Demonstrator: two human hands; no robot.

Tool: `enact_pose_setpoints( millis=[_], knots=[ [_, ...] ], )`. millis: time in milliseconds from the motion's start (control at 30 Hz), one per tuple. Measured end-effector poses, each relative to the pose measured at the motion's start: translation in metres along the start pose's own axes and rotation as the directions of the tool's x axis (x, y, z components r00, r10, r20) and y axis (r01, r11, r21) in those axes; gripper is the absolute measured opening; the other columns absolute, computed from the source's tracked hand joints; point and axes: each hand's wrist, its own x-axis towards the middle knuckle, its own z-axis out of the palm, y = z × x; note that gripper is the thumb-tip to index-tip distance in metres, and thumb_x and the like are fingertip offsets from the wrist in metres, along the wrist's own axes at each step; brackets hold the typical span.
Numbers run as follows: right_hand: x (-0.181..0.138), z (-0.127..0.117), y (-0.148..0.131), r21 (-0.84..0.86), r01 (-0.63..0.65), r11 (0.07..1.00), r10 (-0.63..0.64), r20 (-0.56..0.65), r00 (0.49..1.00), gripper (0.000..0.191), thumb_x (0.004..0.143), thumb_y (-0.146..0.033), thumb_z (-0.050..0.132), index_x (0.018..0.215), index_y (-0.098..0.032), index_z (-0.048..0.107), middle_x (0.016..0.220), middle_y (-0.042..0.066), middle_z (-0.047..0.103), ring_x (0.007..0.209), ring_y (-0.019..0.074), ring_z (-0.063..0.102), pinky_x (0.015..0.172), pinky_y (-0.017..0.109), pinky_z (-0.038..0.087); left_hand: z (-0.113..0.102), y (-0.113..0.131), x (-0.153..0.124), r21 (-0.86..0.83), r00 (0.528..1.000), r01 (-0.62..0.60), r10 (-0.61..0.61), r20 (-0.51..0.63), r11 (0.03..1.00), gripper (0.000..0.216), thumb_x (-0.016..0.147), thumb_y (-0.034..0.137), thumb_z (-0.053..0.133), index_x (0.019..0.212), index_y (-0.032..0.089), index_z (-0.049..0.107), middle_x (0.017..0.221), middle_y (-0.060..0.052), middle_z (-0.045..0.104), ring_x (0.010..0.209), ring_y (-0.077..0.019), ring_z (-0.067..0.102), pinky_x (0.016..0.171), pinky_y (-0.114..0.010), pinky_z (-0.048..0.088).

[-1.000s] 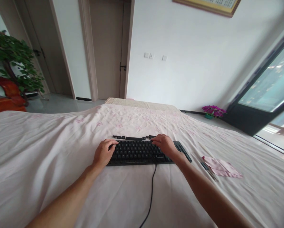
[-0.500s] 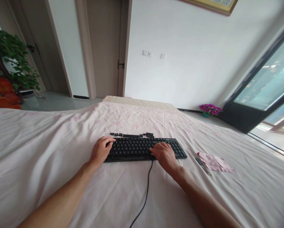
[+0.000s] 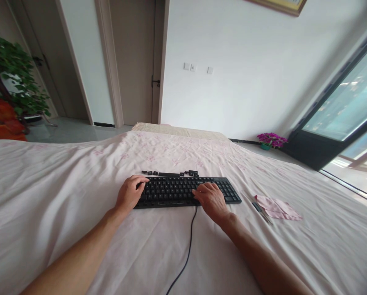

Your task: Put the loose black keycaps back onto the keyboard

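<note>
A black keyboard (image 3: 168, 191) lies flat on the pink flowered cloth, its bottom row bare of keycaps in places. My left hand (image 3: 131, 191) grips its left end, with the thumb and fingers bent around the edge. Over the right part of the keys, my right hand (image 3: 210, 198) rests with fingers curled and thumb and index close together; what is under those fingertips is hidden. Behind the keyboard's back edge sit loose keycaps (image 3: 152, 173), a long spacebar (image 3: 169, 174) and a small cluster of keycaps (image 3: 192, 173). A dark cable (image 3: 189, 250) runs from the front edge toward me.
Right of the keyboard, a folded pink cloth (image 3: 277, 208) lies beside a small dark-ended tool (image 3: 257, 207) and thin metal tweezers-like pieces (image 3: 267, 217). The cloth-covered surface (image 3: 63, 196) is wrinkled. Farther off are a door (image 3: 132, 61), a potted flower (image 3: 272, 140) and a leafy plant (image 3: 20, 82).
The camera view has shifted very slightly. Both hands keep nearly the same places on the keyboard, and the loose keycaps have not moved.
</note>
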Motion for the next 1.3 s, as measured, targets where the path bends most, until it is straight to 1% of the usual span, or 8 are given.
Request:
enact_pose_setpoints(
  millis=[133, 300, 500, 633, 800, 1033, 1167, 1300],
  knots=[
    [0.0009, -0.0007, -0.0031, -0.036, 0.012, 0.999, -0.011, 0.014, 1.000, 0.014, 0.091, -0.031, 0.053, 0.092, -0.025, 0.066, 0.083, 0.002, 0.060, 0.084, 0.0182, 0.047, 0.071, 0.033, 0.024, 0.0008, -0.0008, 0.0002, 0.009, 1.000, 0.009, -0.010, 0.009, 1.000, 0.022, 0.082, 0.020, 0.048, 0.089, 0.023, 0.069, 0.099, -0.002, 0.067, 0.096, -0.0186, 0.061, 0.092, -0.033, 0.045],
    [0.0001, 0.0001, -0.0043, -0.069, 0.027, 0.997, -0.028, -0.008, 1.000, 0.014, 0.092, -0.029, 0.051, 0.091, -0.025, 0.064, 0.081, 0.001, 0.059, 0.082, 0.0184, 0.047, 0.070, 0.033, 0.023, 0.0003, -0.0008, 0.0000, 0.004, 1.000, 0.000, 0.000, 0.007, 1.000, 0.023, 0.082, 0.019, 0.047, 0.088, 0.022, 0.069, 0.098, -0.003, 0.067, 0.095, -0.0187, 0.061, 0.091, -0.034, 0.046],
    [0.0011, 0.0023, 0.0018, -0.051, 0.064, 0.997, -0.066, -0.034, 0.997, 0.015, 0.092, -0.030, 0.051, 0.092, -0.025, 0.065, 0.080, 0.001, 0.059, 0.081, 0.0178, 0.047, 0.070, 0.033, 0.023, -0.0011, 0.0011, 0.0005, -0.008, 1.000, 0.003, -0.003, -0.001, 1.000, 0.023, 0.081, 0.018, 0.048, 0.088, 0.022, 0.069, 0.097, -0.002, 0.068, 0.094, -0.0188, 0.061, 0.090, -0.034, 0.046],
    [0.0014, 0.0028, 0.0036, -0.034, 0.051, 0.998, -0.053, -0.043, 0.998, 0.012, 0.090, -0.030, 0.055, 0.094, -0.026, 0.066, 0.081, 0.001, 0.059, 0.082, 0.0179, 0.047, 0.071, 0.033, 0.023, -0.0003, 0.0012, 0.0012, -0.010, 1.000, 0.003, -0.003, -0.006, 1.000, 0.022, 0.081, 0.018, 0.048, 0.088, 0.023, 0.069, 0.098, -0.002, 0.068, 0.095, -0.0188, 0.061, 0.090, -0.033, 0.046],
    [-0.0011, 0.0027, 0.0026, -0.040, 0.080, 0.996, -0.082, -0.039, 0.996, 0.015, 0.091, -0.030, 0.053, 0.095, -0.025, 0.066, 0.080, 0.002, 0.059, 0.081, 0.0176, 0.046, 0.071, 0.033, 0.023, 0.0017, -0.0016, 0.0003, -0.002, 1.000, 0.002, -0.002, -0.005, 1.000, 0.022, 0.081, 0.019, 0.048, 0.088, 0.023, 0.069, 0.099, -0.002, 0.068, 0.095, -0.0185, 0.061, 0.091, -0.034, 0.046],
    [-0.0012, 0.0048, -0.0009, -0.064, 0.053, 0.997, -0.056, -0.040, 0.998, 0.015, 0.092, -0.029, 0.051, 0.093, -0.024, 0.065, 0.079, 0.002, 0.059, 0.080, 0.0180, 0.046, 0.071, 0.033, 0.023, 0.0028, -0.0041, 0.0002, 0.001, 1.000, -0.006, 0.006, -0.007, 1.000, 0.023, 0.081, 0.018, 0.048, 0.088, 0.023, 0.069, 0.098, -0.002, 0.068, 0.095, -0.0186, 0.061, 0.090, -0.033, 0.046],
    [-0.0020, 0.0041, -0.0020, -0.077, 0.070, 0.995, -0.072, -0.029, 0.997, 0.017, 0.093, -0.028, 0.048, 0.094, -0.024, 0.065, 0.080, 0.002, 0.059, 0.081, 0.0180, 0.047, 0.071, 0.033, 0.023, 0.0017, -0.0022, 0.0003, 0.006, 1.000, -0.007, 0.007, -0.008, 1.000, 0.023, 0.081, 0.017, 0.048, 0.088, 0.023, 0.069, 0.098, -0.002, 0.068, 0.095, -0.0187, 0.061, 0.090, -0.034, 0.046],
    [-0.0042, 0.0013, -0.0059, -0.107, 0.049, 0.993, -0.052, -0.017, 0.999, 0.016, 0.093, -0.022, 0.048, 0.099, -0.024, 0.063, 0.083, 0.003, 0.059, 0.082, 0.0189, 0.047, 0.072, 0.033, 0.026, 0.0004, -0.0008, 0.0000, 0.014, 1.000, -0.002, 0.002, 0.008, 1.000, 0.023, 0.081, 0.017, 0.048, 0.089, 0.023, 0.069, 0.099, -0.002, 0.068, 0.095, -0.0187, 0.061, 0.090, -0.034, 0.046]
  ],
)
